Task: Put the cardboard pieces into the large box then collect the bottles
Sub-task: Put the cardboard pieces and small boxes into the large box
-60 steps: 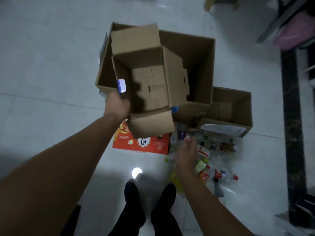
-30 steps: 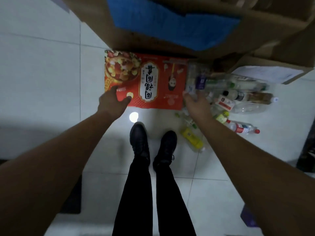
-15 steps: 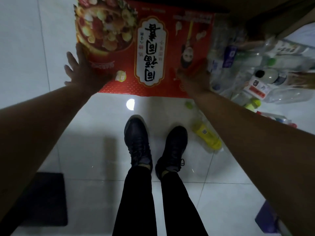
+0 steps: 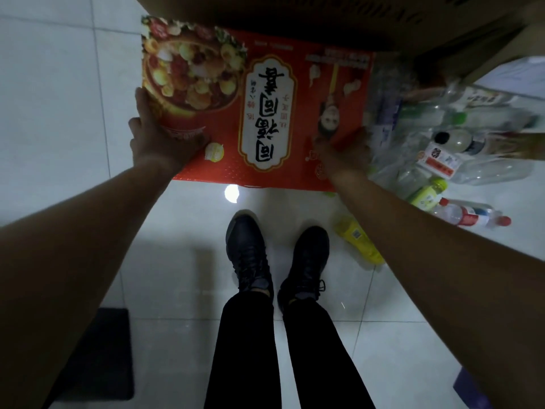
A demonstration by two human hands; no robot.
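Observation:
A flat red printed cardboard piece (image 4: pixel 265 113) with a food picture fills the upper middle, raised a little off the tiled floor. My left hand (image 4: pixel 156 140) grips its left edge. My right hand (image 4: pixel 345 154) holds its lower right part. Above it, the brown wall of the large box (image 4: pixel 295 19) crosses the top of the view. To the right lies a pile of clear plastic bottles (image 4: pixel 448 143). A yellow bottle (image 4: pixel 358 240) lies by my right shoe, and a red-capped bottle (image 4: pixel 469 216) lies farther right.
My two black shoes (image 4: pixel 277 255) stand on the white tiled floor (image 4: pixel 59 98) below the cardboard. A dark mat (image 4: pixel 100 355) lies at the lower left. A second brown box with a white label (image 4: pixel 513 72) sits at the upper right.
I let go of the small brown box over the large box, bent down, and both hands took hold of the red cardboard piece, which now sits raised between them.

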